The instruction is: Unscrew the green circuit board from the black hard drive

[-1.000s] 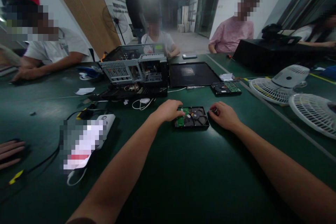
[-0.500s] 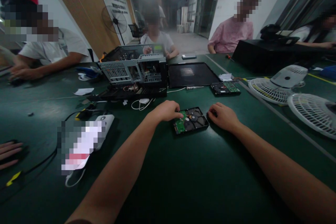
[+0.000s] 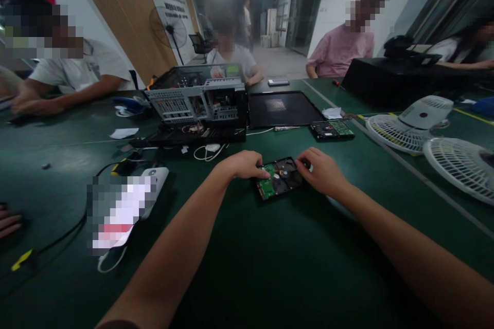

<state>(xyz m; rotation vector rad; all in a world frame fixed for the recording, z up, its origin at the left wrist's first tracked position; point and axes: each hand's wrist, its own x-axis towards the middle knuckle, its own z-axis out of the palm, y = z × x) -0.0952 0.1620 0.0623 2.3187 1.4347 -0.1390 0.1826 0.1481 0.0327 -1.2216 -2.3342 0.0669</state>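
A black hard drive with a green circuit board lies on the green table, turned at an angle. My left hand has its fingers curled over the drive's left end. My right hand grips the drive's right end with bent fingers. What else its fingertips may pinch is too small to make out.
Behind stand an opened computer case, a black side panel and a second hard drive. Two white fans lie at the right. A white device with cables lies at the left. Several people sit around the table.
The hard drive has turned counter-clockwise and slid a little toward me. My right hand has come from beside the drive onto its right end.
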